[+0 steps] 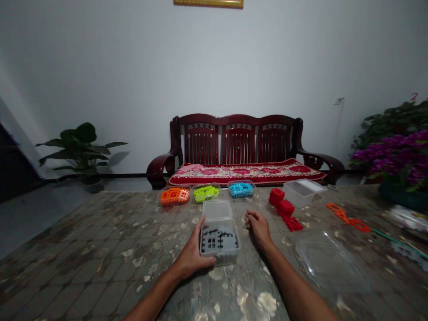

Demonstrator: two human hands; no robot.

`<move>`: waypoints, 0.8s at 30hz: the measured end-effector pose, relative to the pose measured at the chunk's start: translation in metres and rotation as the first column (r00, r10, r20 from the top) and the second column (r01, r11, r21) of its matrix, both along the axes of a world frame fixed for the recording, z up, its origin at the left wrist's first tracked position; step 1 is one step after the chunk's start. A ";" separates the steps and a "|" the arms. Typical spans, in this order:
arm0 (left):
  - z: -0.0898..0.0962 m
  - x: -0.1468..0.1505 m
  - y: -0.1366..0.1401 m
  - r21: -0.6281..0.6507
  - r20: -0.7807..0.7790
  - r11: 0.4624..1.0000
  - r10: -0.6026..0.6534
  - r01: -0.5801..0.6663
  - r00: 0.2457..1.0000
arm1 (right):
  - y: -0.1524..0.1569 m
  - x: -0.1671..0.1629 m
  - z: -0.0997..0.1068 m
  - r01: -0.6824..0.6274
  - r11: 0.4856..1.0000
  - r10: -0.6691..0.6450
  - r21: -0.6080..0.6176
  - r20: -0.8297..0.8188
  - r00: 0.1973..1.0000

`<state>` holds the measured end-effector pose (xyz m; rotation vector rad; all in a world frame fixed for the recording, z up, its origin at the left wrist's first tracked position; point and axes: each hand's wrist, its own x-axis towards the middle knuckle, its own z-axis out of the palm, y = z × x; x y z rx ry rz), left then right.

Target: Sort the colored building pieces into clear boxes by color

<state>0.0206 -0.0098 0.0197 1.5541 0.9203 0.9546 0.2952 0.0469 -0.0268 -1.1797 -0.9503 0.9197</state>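
My left hand [194,254] grips the left side of a clear plastic box [227,259], thumb across its near side and fingers along the far left. Grey interlocking plastic pieces [219,239] with notched edges lie inside, one shaped like a window. The hinged lid [216,209] stands raised at the back. To the right of the box, apart from it, my right hand [259,227] is low over the table with its fingers curled in; nothing shows between them.
Boxes of orange [174,196], green [206,193] and blue pieces [241,190] line the far edge. Joined red pieces [284,208], an open clear box [299,194], a transparent lid [329,256] and an orange chain [347,217] lie right. A wooden bench [236,142] stands beyond.
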 end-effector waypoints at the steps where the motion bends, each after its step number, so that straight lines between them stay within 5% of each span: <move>1: -0.001 -0.003 0.001 -0.004 0.001 1.000 0.012 -0.012 1.000 | 0.004 0.003 0.000 0.043 0.999 -0.042 -0.013 0.076 0.996; 5: -0.004 -0.009 0.003 -0.022 0.001 1.000 0.018 -0.018 1.000 | 0.023 0.010 0.007 0.169 0.986 -0.150 -0.008 0.420 0.895; 11: -0.011 -0.005 -0.002 -0.063 0.051 0.996 0.059 -0.055 0.997 | 0.058 0.013 0.028 0.150 0.988 -0.116 0.021 0.746 0.656; 18: -0.014 -0.005 -0.002 -0.086 -0.022 0.989 0.122 -0.124 0.992 | 0.085 0.017 0.046 0.151 0.988 -0.019 -0.042 0.926 0.378; 24: -0.016 -0.005 -0.001 -0.100 -0.036 0.986 0.130 -0.133 0.991 | 0.094 0.019 0.055 0.186 0.976 0.070 -0.114 0.972 0.226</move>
